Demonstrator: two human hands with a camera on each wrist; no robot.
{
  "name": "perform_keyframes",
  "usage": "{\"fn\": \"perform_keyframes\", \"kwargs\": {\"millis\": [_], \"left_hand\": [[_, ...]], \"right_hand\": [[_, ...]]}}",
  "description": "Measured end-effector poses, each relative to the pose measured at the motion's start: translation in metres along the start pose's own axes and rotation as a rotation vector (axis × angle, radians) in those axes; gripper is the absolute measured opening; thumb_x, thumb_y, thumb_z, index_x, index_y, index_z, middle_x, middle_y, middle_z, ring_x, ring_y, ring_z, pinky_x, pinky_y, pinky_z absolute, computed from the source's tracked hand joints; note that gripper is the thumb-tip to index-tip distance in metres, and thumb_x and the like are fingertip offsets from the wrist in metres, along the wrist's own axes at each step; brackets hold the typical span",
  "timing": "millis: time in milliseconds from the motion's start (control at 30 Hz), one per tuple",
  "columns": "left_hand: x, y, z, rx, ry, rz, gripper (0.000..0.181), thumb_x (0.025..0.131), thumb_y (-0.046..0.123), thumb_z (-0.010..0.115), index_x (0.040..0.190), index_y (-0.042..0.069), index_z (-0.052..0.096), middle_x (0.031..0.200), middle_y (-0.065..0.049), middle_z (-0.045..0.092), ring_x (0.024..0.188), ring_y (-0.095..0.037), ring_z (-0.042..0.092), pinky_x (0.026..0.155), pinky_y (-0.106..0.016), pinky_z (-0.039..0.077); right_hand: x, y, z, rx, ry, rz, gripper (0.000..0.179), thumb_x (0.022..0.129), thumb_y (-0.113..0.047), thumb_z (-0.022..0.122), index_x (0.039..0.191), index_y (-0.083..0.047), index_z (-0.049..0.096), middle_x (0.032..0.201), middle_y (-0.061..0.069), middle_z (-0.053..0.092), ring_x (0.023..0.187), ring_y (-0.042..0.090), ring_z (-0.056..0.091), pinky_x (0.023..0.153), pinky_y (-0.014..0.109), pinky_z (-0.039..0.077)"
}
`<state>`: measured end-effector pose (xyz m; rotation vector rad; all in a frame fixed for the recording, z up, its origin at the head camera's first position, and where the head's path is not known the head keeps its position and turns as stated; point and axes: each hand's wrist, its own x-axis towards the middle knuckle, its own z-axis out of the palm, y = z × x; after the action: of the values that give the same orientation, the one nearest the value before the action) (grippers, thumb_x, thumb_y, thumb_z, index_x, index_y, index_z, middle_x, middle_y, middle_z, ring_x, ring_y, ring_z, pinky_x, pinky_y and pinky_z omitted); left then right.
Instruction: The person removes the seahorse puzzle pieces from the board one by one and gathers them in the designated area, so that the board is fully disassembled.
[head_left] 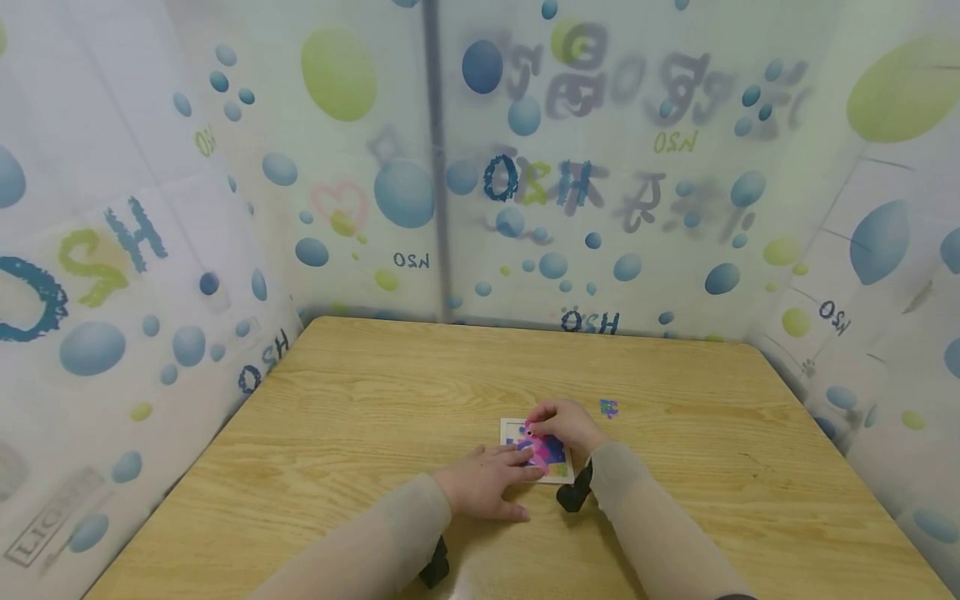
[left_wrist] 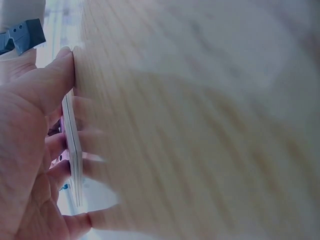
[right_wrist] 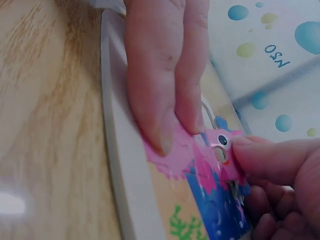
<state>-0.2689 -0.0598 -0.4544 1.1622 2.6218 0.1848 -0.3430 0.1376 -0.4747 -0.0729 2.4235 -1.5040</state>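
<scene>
A small jigsaw puzzle in a white-edged frame [head_left: 557,480] lies on the wooden table. Its picture has a pink creature, blue water and green weed. My left hand [head_left: 487,483] lies spread over its lower left, two fingers pressing the pink part in the right wrist view; the left wrist view shows the board's edge [left_wrist: 74,145] beside the fingers. At the puzzle's upper part, my right hand [head_left: 568,425] pinches a pink puzzle piece with an eye [right_wrist: 226,141]. That piece is tilted up from the board, and its far side is hidden by the fingers.
A loose purple, blue and green puzzle piece [head_left: 609,408] lies on the table [head_left: 360,392], right of the board. Printed curtains [head_left: 480,242] enclose the table's back and sides. Black wrist mounts [head_left: 576,492] hang below both sleeves.
</scene>
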Motion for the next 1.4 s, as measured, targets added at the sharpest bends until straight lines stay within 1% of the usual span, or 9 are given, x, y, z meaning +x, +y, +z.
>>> {"fn": "perform_keyframes", "kwargs": {"millis": [100, 333, 433, 567, 767, 1000, 1233, 1333, 1400], "left_hand": [[0.000, 0.000, 0.000, -0.004, -0.004, -0.002, 0.064, 0.090, 0.059, 0.054, 0.148, 0.036, 0.037, 0.157, 0.004, 0.026, 0.144, -0.022, 0.023, 0.107, -0.061, 0.030], [0.000, -0.001, 0.000, -0.011, -0.009, -0.004, 0.065, 0.090, 0.059, 0.054, 0.148, 0.036, 0.036, 0.157, 0.004, 0.025, 0.144, -0.022, 0.022, 0.107, -0.061, 0.029], [0.000, -0.002, 0.001, -0.012, -0.008, -0.004, 0.065, 0.090, 0.059, 0.054, 0.148, 0.036, 0.037, 0.157, 0.004, 0.025, 0.144, -0.021, 0.021, 0.107, -0.061, 0.028], [0.000, -0.002, 0.001, -0.019, -0.013, -0.005, 0.065, 0.090, 0.059, 0.054, 0.148, 0.036, 0.037, 0.157, 0.005, 0.025, 0.144, -0.021, 0.021, 0.107, -0.062, 0.028], [0.000, -0.003, 0.001, -0.027, -0.018, -0.009, 0.065, 0.090, 0.059, 0.054, 0.148, 0.037, 0.036, 0.158, 0.006, 0.024, 0.145, -0.022, 0.021, 0.107, -0.062, 0.028], [0.001, -0.003, 0.001, -0.033, -0.023, -0.013, 0.065, 0.090, 0.059, 0.054, 0.148, 0.037, 0.036, 0.158, 0.006, 0.023, 0.145, -0.022, 0.020, 0.107, -0.063, 0.027], [0.000, -0.003, 0.001, -0.023, -0.008, -0.004, 0.065, 0.090, 0.059, 0.055, 0.148, 0.036, 0.036, 0.158, 0.005, 0.023, 0.145, -0.022, 0.020, 0.107, -0.062, 0.028], [0.000, -0.002, 0.001, -0.015, -0.006, 0.001, 0.066, 0.090, 0.059, 0.054, 0.148, 0.036, 0.036, 0.158, 0.004, 0.023, 0.145, -0.023, 0.021, 0.107, -0.062, 0.028], [0.000, -0.002, 0.001, -0.012, -0.006, 0.003, 0.066, 0.090, 0.060, 0.054, 0.149, 0.036, 0.036, 0.158, 0.004, 0.023, 0.144, -0.023, 0.021, 0.107, -0.062, 0.028]], "right_hand": [[0.001, 0.002, -0.001, 0.023, -0.013, 0.000, 0.007, 0.086, -0.007, 0.070, 0.093, -0.007, 0.072, 0.098, 0.006, 0.064, 0.088, 0.022, 0.054, 0.074, 0.029, 0.046], [0.006, 0.006, -0.006, -0.029, -0.052, -0.064, 0.010, 0.085, -0.011, 0.072, 0.094, -0.008, 0.074, 0.094, 0.003, 0.066, 0.086, 0.019, 0.056, 0.076, 0.030, 0.046], [0.008, 0.008, -0.007, -0.034, -0.055, -0.073, 0.011, 0.084, -0.011, 0.073, 0.095, -0.009, 0.074, 0.094, 0.002, 0.066, 0.086, 0.019, 0.056, 0.078, 0.032, 0.046], [0.007, 0.009, -0.007, -0.028, -0.054, -0.071, 0.011, 0.084, -0.009, 0.072, 0.095, -0.009, 0.074, 0.094, 0.002, 0.066, 0.087, 0.019, 0.056, 0.078, 0.031, 0.047], [0.004, 0.005, -0.007, 0.027, -0.059, -0.046, 0.016, 0.083, -0.009, 0.073, 0.099, -0.006, 0.073, 0.096, 0.006, 0.065, 0.086, 0.019, 0.056, 0.074, 0.029, 0.047], [0.004, 0.004, -0.006, 0.014, -0.056, -0.037, 0.017, 0.084, -0.011, 0.073, 0.100, -0.008, 0.074, 0.097, 0.005, 0.065, 0.087, 0.019, 0.057, 0.076, 0.029, 0.047], [0.002, 0.003, -0.008, 0.122, -0.062, -0.002, 0.018, 0.085, -0.009, 0.071, 0.103, -0.006, 0.072, 0.105, 0.007, 0.064, 0.094, 0.023, 0.054, 0.079, 0.032, 0.044], [0.002, 0.003, -0.010, 0.147, -0.061, 0.008, 0.019, 0.086, -0.009, 0.070, 0.104, -0.006, 0.071, 0.108, 0.007, 0.063, 0.098, 0.023, 0.052, 0.082, 0.033, 0.042], [0.001, 0.002, -0.012, 0.141, -0.059, 0.005, 0.020, 0.086, -0.011, 0.069, 0.105, -0.006, 0.072, 0.109, 0.007, 0.064, 0.098, 0.023, 0.052, 0.084, 0.034, 0.042]]}}
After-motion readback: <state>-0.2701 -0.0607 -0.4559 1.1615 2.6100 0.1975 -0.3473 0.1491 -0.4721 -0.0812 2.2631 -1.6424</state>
